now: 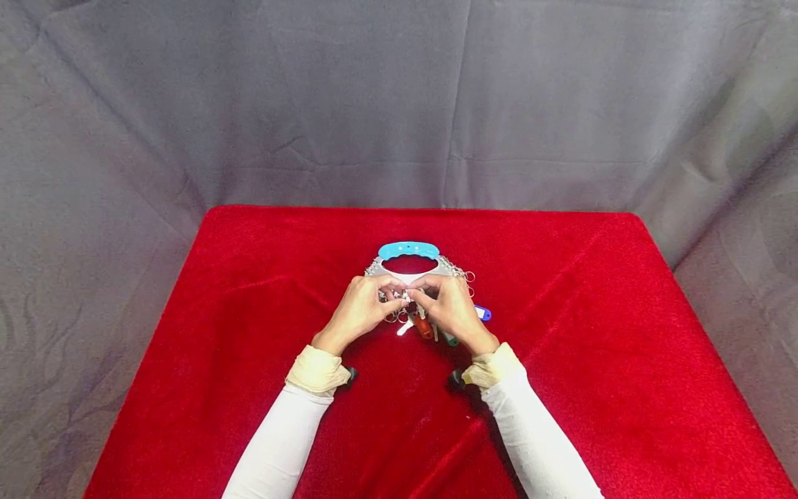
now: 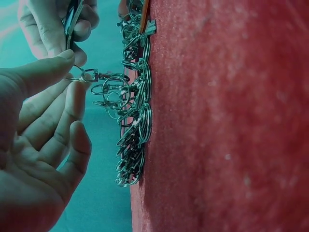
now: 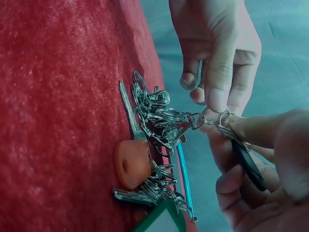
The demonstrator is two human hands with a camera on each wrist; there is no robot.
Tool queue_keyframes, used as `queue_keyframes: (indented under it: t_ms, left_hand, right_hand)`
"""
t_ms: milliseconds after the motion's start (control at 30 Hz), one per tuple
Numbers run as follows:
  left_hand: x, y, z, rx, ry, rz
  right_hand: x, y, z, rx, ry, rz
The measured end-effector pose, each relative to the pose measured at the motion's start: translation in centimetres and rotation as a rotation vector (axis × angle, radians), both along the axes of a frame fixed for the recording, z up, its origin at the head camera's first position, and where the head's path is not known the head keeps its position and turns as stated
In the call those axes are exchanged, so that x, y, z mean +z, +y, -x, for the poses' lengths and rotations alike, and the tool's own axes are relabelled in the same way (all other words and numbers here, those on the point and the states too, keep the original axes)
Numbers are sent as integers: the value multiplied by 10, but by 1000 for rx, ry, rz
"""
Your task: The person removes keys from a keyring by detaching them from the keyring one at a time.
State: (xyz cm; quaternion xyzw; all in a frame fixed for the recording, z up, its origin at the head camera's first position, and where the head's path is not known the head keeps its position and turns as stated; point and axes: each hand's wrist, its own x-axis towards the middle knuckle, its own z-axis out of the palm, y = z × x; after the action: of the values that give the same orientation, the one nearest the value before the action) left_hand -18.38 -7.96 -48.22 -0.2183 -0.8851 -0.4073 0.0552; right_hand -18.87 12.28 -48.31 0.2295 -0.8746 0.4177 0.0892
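Observation:
A key holder with a blue handle (image 1: 408, 250) and a pale plate lies on the red cloth, many metal split rings and clips hanging along its edge. My left hand (image 1: 361, 308) pinches a split ring (image 2: 81, 76) between thumb and forefinger; the ring joins a swivel clip (image 2: 99, 76). Close against it, my right hand (image 1: 454, 312) pinches a small ring (image 3: 224, 118) with a black key tag (image 3: 249, 165) under its fingers. A bit of silver metal shows beside that tag, its shape mostly hidden. The two hands' fingertips nearly meet over the holder's near edge.
An orange key tag (image 3: 133, 164) with keys and a green key tag (image 3: 164, 220) hang from the holder's near side. A blue key tag (image 1: 483, 313) lies to the right. Red cloth (image 1: 280, 242) covers the table; grey curtains (image 1: 349, 104) surround it.

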Motion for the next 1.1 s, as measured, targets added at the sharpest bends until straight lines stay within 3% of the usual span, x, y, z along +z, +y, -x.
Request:
queue_keyframes:
  t_ms: [333, 467, 633, 1100]
  left_hand:
    - [-2, 1, 0, -48, 31, -95]
    - [-1, 1, 0, -61, -15, -109]
    - [-1, 0, 0, -42, -51, -85]
    - [-4, 1, 0, -23, -43, -13]
  right_hand:
    - [-2, 3, 2, -30, 36, 8]
    - [-1, 3, 2, -30, 30, 6]
    - [-1, 4, 1, -22, 34, 3]
    - [2, 6, -1, 54, 55, -23]
